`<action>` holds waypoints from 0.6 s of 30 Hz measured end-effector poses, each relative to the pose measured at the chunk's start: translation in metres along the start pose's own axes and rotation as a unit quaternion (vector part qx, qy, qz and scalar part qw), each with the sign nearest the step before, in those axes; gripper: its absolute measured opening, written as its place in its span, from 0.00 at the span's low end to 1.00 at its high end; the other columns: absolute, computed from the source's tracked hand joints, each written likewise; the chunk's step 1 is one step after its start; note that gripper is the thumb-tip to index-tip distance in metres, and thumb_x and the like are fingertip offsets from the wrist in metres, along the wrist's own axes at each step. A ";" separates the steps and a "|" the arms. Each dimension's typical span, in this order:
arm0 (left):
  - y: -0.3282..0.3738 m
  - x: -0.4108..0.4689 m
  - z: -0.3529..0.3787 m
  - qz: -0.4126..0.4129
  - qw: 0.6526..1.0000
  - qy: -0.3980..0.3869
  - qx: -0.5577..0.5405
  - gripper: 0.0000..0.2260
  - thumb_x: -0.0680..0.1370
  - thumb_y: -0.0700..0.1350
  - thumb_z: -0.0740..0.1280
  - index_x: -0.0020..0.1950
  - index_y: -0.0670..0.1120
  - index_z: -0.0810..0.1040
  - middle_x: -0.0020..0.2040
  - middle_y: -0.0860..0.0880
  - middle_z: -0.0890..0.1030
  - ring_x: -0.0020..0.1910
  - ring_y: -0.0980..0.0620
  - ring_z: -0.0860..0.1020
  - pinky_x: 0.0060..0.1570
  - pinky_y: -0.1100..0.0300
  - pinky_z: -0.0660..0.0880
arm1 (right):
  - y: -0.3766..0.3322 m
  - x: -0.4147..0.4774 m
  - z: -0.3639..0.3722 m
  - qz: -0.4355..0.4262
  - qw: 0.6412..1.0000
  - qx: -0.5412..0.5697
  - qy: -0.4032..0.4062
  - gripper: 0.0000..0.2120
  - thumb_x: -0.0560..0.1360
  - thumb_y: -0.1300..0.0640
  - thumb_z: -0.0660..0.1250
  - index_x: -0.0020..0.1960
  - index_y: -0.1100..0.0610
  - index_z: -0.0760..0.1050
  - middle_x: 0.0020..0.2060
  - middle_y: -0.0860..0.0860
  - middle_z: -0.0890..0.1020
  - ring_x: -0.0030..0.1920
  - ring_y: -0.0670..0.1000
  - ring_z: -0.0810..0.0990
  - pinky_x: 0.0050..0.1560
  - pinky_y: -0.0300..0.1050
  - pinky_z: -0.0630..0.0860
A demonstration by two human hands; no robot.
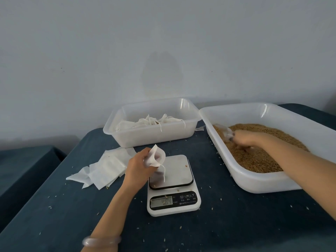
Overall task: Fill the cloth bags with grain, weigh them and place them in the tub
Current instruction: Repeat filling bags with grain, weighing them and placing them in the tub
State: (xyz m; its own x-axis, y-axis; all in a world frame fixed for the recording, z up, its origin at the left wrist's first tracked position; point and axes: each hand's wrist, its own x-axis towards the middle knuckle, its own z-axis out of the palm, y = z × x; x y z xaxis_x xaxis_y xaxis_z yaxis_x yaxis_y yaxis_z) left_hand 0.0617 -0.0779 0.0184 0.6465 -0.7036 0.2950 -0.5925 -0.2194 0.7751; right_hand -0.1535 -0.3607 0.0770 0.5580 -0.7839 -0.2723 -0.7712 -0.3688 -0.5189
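Head cam: the person's left hand (140,164) is pinching an empty cloth bag (156,157) by its side, fingers curled into the fabric. The bag's mouth is gaping open and its drawstring is dangling down over the scale (172,180). The scale is sitting just right of and below that grip, with its display lit up but too blurry to read. A messy pile of flat empty bags (105,169) is lying just left of the hand. Straight beyond it, the smaller tub (127,135) is holding tied-off bags (151,122).

The right hand (243,140) is reaching well off to the right, down in the big tub (254,184). Its fingers are wrapped around what looks like a clear scoop (225,132), a bit motion-blurred. The grain (263,159) is lying all around and under that hand. Loose kernels are dotting the dark blue tablecloth (236,224).
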 end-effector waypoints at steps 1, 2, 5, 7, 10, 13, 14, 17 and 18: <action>0.000 0.000 0.000 -0.001 1.000 0.001 0.002 0.14 0.71 0.37 0.71 0.41 0.56 0.73 0.40 0.49 0.80 0.40 0.45 0.78 0.41 0.48 0.74 | 0.001 0.003 -0.001 0.014 0.999 0.029 -0.011 0.14 0.84 0.54 0.56 0.62 0.63 0.70 0.46 0.60 0.81 0.24 0.46 0.68 0.22 0.38 0.67; 0.000 0.000 0.000 -0.002 1.000 0.000 0.003 0.14 0.71 0.37 0.71 0.41 0.56 0.73 0.40 0.48 0.80 0.40 0.44 0.79 0.42 0.47 0.75 | 0.002 0.004 -0.002 0.024 0.998 0.054 -0.020 0.15 0.83 0.54 0.57 0.60 0.65 0.72 0.42 0.59 0.80 0.22 0.46 0.68 0.20 0.38 0.65; 0.001 -0.001 -0.001 -0.005 1.000 -0.001 -0.005 0.13 0.72 0.37 0.71 0.43 0.56 0.74 0.42 0.48 0.81 0.44 0.43 0.81 0.45 0.45 0.76 | 0.006 0.007 -0.010 0.052 0.982 0.177 -0.045 0.12 0.81 0.55 0.61 0.59 0.62 0.74 0.38 0.56 0.79 0.25 0.47 0.70 0.21 0.38 0.66; 0.001 -0.001 0.000 -0.004 1.000 0.001 -0.003 0.13 0.73 0.39 0.71 0.43 0.58 0.74 0.43 0.49 0.82 0.44 0.46 0.81 0.46 0.46 0.77 | 0.009 0.008 -0.012 0.065 0.969 0.232 -0.050 0.12 0.80 0.53 0.64 0.58 0.60 0.74 0.36 0.53 0.77 0.23 0.46 0.71 0.21 0.37 0.67; 0.001 -0.002 0.001 0.009 1.000 0.003 -0.024 0.15 0.74 0.40 0.72 0.44 0.62 0.76 0.43 0.54 0.83 0.42 0.51 0.80 0.43 0.55 0.77 | 0.013 0.012 -0.012 0.075 0.971 0.228 -0.007 0.14 0.77 0.50 0.68 0.53 0.62 0.75 0.34 0.53 0.77 0.22 0.45 0.70 0.21 0.37 0.68; 0.004 -0.003 0.000 0.024 0.999 0.009 -0.047 0.22 0.75 0.40 0.71 0.43 0.71 0.75 0.45 0.63 0.81 0.43 0.56 0.79 0.39 0.65 0.75 | 0.013 0.013 -0.016 0.062 0.966 0.247 0.037 0.17 0.74 0.48 0.71 0.49 0.63 0.73 0.31 0.54 0.77 0.20 0.46 0.70 0.20 0.36 0.69; 0.005 -0.004 0.000 0.026 0.998 0.011 -0.050 0.22 0.75 0.41 0.72 0.42 0.71 0.75 0.45 0.63 0.81 0.43 0.56 0.79 0.40 0.66 0.75 | 0.013 0.013 -0.017 0.052 0.962 0.264 0.046 0.17 0.75 0.48 0.71 0.49 0.63 0.73 0.31 0.54 0.77 0.20 0.46 0.70 0.19 0.36 0.69; 0.007 -0.005 0.002 0.025 0.999 0.010 -0.038 0.16 0.74 0.41 0.72 0.44 0.64 0.76 0.45 0.63 0.81 0.44 0.56 0.79 0.45 0.58 0.77 | 0.008 0.011 -0.020 0.020 0.948 0.309 0.070 0.14 0.79 0.51 0.65 0.54 0.63 0.72 0.33 0.54 0.77 0.24 0.48 0.71 0.20 0.38 0.69; 0.007 -0.005 0.002 0.022 0.999 0.010 -0.034 0.15 0.74 0.41 0.72 0.45 0.63 0.75 0.45 0.63 0.81 0.44 0.56 0.79 0.46 0.55 0.77 | 0.006 0.009 -0.021 0.011 0.948 0.308 0.081 0.13 0.80 0.52 0.63 0.54 0.62 0.72 0.33 0.53 0.76 0.25 0.48 0.71 0.20 0.38 0.69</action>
State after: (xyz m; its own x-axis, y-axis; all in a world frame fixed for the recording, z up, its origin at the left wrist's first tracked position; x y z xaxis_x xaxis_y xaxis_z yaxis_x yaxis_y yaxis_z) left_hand 0.0530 -0.0771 0.0210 0.6298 -0.6982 0.3404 -0.5877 -0.1418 0.7965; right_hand -0.1591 -0.3807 0.0888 0.4506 -0.8730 -0.1866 -0.4287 -0.0282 -0.9030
